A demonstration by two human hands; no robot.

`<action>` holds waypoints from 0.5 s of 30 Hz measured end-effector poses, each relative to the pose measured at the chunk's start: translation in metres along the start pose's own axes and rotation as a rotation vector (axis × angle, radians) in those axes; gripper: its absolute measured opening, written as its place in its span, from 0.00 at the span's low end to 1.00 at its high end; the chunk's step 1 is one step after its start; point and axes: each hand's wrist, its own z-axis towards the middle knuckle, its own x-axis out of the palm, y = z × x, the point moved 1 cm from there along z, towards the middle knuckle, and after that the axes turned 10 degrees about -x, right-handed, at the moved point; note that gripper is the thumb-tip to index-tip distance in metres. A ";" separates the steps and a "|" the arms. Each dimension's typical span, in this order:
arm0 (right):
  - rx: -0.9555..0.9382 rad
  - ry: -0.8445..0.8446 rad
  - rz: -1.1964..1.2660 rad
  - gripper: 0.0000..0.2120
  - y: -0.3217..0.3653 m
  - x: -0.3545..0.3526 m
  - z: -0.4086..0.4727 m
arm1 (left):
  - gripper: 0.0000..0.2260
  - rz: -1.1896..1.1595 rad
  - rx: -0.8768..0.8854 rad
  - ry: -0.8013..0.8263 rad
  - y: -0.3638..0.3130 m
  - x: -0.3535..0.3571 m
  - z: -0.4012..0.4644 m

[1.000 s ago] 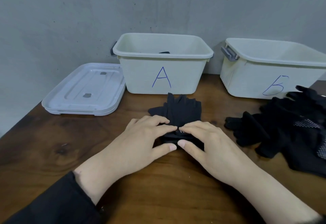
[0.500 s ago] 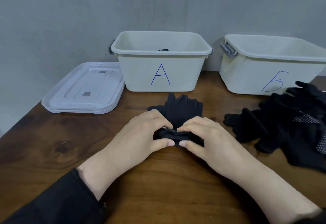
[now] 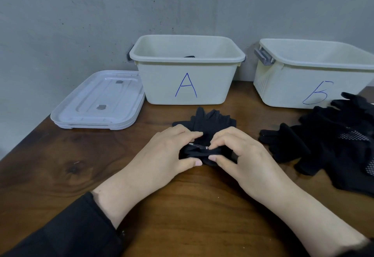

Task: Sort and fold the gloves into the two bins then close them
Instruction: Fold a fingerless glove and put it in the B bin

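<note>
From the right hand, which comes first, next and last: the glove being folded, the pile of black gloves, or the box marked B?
1. Black glove being folded: pinched in the right hand.
2. Pile of black gloves: just right, on the table.
3. White plastic bin marked B: behind the pile, by the wall.

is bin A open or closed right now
Open. Bin A has no lid on; its inside shows, with something dark in it. Lids lie stacked on the table, left of it.
</note>
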 end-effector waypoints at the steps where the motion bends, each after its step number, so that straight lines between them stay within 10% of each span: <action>1: 0.001 -0.010 0.013 0.06 0.000 -0.001 0.000 | 0.26 -0.015 -0.004 -0.004 0.000 0.000 0.000; 9: 0.098 0.067 0.129 0.19 0.001 -0.003 0.000 | 0.22 -0.142 -0.054 0.018 0.002 0.000 0.000; 15: 0.132 0.088 0.158 0.08 -0.002 -0.007 0.001 | 0.11 -0.219 -0.072 0.092 0.004 -0.007 -0.002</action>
